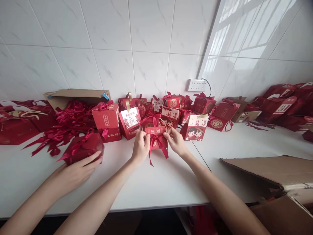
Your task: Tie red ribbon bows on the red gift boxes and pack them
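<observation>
A small red gift box [153, 131] with gold-white lettering is in front of me, a red ribbon bow [157, 139] across its face and loose tails hanging down. My left hand [141, 146] is closed on its left side, thumb against the edge. On the right, my right hand [176, 141] pinches the upper corner between thumb and fingers. Close by my right hand stands a box with two cartoon figures [195, 132]. Near my left hand is a red and white box with a gold loop [130, 122].
At left, a co-worker's hand [78, 169] rests on a dark red ribboned box [85, 147]. Red ribbons [70, 119] spill from a cardboard box [80, 93]. More red boxes [281, 98] are piled at right. An open carton [274, 169] juts over the near right edge. A power strip [196, 85] hangs on the wall.
</observation>
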Demonstrator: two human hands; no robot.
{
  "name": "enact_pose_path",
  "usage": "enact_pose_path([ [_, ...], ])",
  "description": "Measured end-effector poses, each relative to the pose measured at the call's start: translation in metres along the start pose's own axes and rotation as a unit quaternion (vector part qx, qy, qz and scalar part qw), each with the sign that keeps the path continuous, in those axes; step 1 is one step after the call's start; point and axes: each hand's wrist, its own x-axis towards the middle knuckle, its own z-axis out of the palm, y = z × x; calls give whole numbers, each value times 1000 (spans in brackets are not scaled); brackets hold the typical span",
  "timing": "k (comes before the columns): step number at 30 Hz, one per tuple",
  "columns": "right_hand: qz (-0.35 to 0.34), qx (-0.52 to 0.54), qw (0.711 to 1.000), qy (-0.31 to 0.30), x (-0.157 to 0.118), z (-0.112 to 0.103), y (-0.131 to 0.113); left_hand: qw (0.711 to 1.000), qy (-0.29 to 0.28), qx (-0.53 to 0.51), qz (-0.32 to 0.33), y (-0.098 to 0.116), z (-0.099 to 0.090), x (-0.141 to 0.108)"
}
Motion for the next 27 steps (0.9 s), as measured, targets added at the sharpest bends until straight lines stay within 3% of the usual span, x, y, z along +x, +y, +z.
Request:
enact_pose_path([
  [7, 32, 60, 998, -14, 1, -1, 1, 1000, -9, -10, 1, -2, -1, 2],
  [16, 63, 16, 998, 10, 3, -3, 5, 998, -24, -48, -20, 1, -3, 2],
  [19, -7, -20, 1000, 20, 2, -9, 5, 997, -23, -67, -28, 4, -5, 1],
  [23, -192, -126, 970, -76, 2, -12, 10, 994, -33, -98, -40, 8, -8, 0],
  [27, -217, -154, 954, -137, 2, -11, 14, 986, -30, -135, -90, 7, -7, 3],
])
